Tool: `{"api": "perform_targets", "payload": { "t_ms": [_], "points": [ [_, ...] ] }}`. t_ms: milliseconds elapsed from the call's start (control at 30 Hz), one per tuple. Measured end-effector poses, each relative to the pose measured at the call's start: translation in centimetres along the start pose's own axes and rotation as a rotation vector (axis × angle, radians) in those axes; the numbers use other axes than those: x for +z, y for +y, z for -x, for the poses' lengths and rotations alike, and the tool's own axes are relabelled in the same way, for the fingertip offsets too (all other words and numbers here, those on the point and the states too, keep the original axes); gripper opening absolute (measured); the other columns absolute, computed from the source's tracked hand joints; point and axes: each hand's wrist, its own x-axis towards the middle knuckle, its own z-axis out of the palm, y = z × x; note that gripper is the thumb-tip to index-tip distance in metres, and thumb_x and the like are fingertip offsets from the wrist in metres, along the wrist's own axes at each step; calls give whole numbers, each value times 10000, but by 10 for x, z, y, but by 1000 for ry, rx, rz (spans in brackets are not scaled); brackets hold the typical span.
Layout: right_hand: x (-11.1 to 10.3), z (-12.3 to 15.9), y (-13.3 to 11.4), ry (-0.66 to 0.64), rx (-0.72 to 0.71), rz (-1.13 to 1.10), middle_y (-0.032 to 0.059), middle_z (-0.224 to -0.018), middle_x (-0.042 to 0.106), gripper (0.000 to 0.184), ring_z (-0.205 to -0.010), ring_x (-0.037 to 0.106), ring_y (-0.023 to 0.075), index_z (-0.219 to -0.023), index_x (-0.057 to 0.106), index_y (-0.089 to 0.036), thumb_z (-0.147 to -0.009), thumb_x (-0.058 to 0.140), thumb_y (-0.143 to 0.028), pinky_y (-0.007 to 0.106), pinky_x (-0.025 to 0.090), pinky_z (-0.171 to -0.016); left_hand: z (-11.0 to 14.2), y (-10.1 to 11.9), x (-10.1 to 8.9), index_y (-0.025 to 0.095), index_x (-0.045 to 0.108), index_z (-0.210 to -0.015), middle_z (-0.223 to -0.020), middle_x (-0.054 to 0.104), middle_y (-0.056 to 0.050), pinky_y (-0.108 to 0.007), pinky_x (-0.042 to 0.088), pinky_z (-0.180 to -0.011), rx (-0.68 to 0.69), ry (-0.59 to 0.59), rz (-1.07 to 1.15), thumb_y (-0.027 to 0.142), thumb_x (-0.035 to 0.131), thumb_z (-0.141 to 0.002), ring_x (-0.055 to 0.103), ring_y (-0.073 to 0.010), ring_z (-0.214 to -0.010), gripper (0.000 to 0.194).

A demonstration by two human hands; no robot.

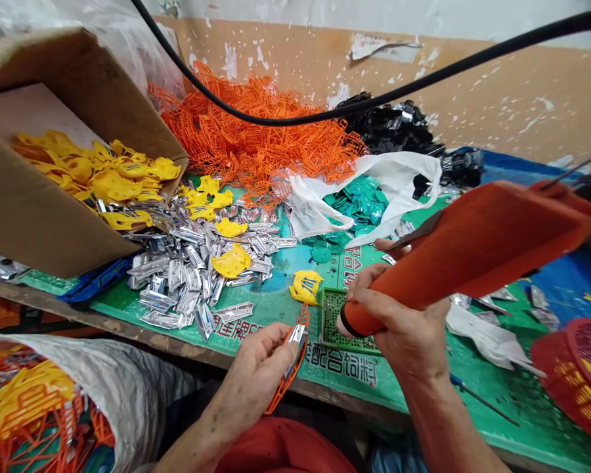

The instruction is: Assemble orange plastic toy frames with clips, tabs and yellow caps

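Observation:
My left hand [256, 374] pinches an orange plastic frame [280, 393] with a shiny silver piece [295, 333] lying on it, near the table's front edge. My right hand [398, 318] is wrapped round a thick tool in an orange cover [438, 256], which looks like an electric screwdriver. A dark lever [418, 230] runs along its side, and a black ring circles its lower end. That end is over a small green basket [328, 318], whose contents I cannot make out. Just behind the basket lies a yellow plastic part [305, 287] with blue marks.
Silver pieces [192, 263] are heaped at left beside a cardboard box [44, 217] of yellow parts. Behind them rises an orange frame pile [256, 125]. A white bag [310, 203] holds green pieces. A black cable [276, 121] hangs across. A red basket [566, 374] stands right.

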Motion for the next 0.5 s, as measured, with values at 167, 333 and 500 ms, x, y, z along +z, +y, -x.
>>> {"api": "perform_targets", "payload": {
  "t_ms": [167,333,500],
  "points": [
    [-1,1,2,-39,-22,-7,-7,-650,608,94,-600,561,143,-661,639,-194,-598,707,-179,321,475,-580,1,1,1,157,653,-843,-698,574,1,-235,337,-569,21,19,-6,439,548,-849,454,-124,-613,301],
    [-2,1,3,-45,-66,13,-8,-668,608,123,-611,569,144,-702,625,-199,-616,708,-173,304,486,-559,0,6,4,148,652,-831,-693,572,-2,-242,347,-580,32,3,-24,445,544,-845,459,-128,-619,317],
    [-4,2,6,-67,-94,49,-7,-670,618,102,-599,576,142,-692,620,-198,-647,703,-161,315,505,-576,-2,7,5,142,640,-856,-678,513,19,-238,305,-564,27,-17,-75,440,513,-864,401,-120,-613,323]
  ]
}}
